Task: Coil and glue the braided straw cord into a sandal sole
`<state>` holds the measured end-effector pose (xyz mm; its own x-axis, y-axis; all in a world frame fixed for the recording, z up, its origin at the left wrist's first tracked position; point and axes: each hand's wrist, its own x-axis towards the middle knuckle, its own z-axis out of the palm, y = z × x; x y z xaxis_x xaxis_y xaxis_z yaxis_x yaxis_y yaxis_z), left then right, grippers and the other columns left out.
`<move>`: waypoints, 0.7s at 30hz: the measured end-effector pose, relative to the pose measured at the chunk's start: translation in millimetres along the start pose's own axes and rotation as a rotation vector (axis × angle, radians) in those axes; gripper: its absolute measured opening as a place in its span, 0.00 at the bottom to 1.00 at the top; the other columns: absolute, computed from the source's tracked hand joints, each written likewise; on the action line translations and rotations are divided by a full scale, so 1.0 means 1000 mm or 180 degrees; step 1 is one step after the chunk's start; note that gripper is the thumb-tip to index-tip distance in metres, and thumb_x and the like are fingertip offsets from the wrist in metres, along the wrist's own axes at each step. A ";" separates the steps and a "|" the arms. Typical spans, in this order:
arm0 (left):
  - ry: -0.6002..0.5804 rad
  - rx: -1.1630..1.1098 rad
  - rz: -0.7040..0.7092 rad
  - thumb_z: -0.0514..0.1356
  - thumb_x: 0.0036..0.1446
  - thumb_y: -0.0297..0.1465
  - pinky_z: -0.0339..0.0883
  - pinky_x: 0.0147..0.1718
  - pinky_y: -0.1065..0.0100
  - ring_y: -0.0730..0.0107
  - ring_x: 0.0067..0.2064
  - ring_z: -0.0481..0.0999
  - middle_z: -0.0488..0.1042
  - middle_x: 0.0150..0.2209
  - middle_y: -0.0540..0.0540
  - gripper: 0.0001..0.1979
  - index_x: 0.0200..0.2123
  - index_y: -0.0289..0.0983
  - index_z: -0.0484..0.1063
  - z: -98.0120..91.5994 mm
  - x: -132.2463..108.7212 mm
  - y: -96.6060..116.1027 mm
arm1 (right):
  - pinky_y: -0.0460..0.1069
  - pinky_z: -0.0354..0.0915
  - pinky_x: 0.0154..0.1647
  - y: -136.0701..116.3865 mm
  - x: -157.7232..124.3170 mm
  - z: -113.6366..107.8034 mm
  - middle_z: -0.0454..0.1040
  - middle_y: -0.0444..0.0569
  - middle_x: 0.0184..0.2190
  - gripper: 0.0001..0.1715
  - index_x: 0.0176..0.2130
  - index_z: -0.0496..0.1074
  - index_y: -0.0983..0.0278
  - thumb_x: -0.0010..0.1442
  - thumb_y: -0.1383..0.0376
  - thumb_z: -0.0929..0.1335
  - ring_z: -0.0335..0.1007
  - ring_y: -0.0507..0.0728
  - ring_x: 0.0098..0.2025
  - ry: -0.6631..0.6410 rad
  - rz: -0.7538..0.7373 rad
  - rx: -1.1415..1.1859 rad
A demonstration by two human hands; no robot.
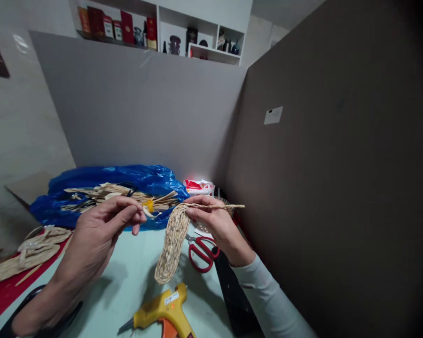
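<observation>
My right hand pinches the upper end of a woven straw sole, which hangs down over the table. A loose end of its braided straw cord sticks out to the right past my fingers. To the left, apart from the sole, my left hand is raised with thumb and fingertips pressed together; whether anything thin is between them I cannot make out. Red-handled scissors lie under my right hand. Nearer to me, a yellow glue gun rests with its nozzle pointing left and a small light lit.
Behind my hands, a blue plastic bag holds a bundle of dry straw strips. Woven straw slippers lie on red cloth at the left. A red and white packet sits at the back. Grey panels enclose the table.
</observation>
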<state>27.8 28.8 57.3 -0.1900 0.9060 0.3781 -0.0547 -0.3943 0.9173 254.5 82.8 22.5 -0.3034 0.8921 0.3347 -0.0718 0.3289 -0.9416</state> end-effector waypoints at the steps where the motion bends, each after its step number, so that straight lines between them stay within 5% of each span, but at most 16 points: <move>1: 0.0044 0.0014 0.0043 0.75 0.43 0.34 0.72 0.28 0.77 0.73 0.30 0.76 0.81 0.28 0.51 0.06 0.25 0.40 0.83 0.000 0.001 -0.001 | 0.55 0.77 0.44 0.000 0.000 -0.001 0.79 0.48 0.44 0.12 0.48 0.75 0.66 0.70 0.60 0.72 0.78 0.56 0.41 0.0003 -0.0009 0.0017; 5: 0.0181 -0.0018 0.0056 0.74 0.37 0.31 0.75 0.27 0.78 0.68 0.33 0.82 0.85 0.30 0.48 0.03 0.20 0.41 0.84 -0.001 0.001 -0.004 | 0.55 0.76 0.44 -0.001 0.000 -0.002 0.78 0.48 0.45 0.11 0.47 0.76 0.66 0.69 0.60 0.72 0.78 0.56 0.42 0.0044 -0.0094 0.0052; 15: -0.0027 0.0063 -0.0161 0.77 0.41 0.41 0.72 0.14 0.72 0.66 0.18 0.78 0.81 0.22 0.48 0.14 0.26 0.38 0.84 -0.003 -0.004 0.004 | 0.53 0.76 0.42 -0.006 -0.001 -0.001 0.78 0.46 0.40 0.10 0.46 0.76 0.66 0.69 0.62 0.73 0.78 0.55 0.39 0.0023 -0.0159 0.0205; 21: -0.0236 0.0170 -0.0115 0.71 0.56 0.46 0.59 0.16 0.81 0.83 0.15 0.61 0.66 0.13 0.56 0.24 0.18 0.38 0.70 -0.011 -0.009 0.003 | 0.53 0.76 0.41 -0.014 -0.005 0.001 0.78 0.44 0.38 0.08 0.44 0.76 0.66 0.68 0.64 0.74 0.77 0.54 0.37 0.0050 -0.0174 0.0256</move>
<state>18.6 18.0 55.1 -0.1158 0.9292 0.3509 -0.0076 -0.3541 0.9352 255.6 73.7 33.8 -0.2821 0.8785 0.3856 -0.1642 0.3518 -0.9216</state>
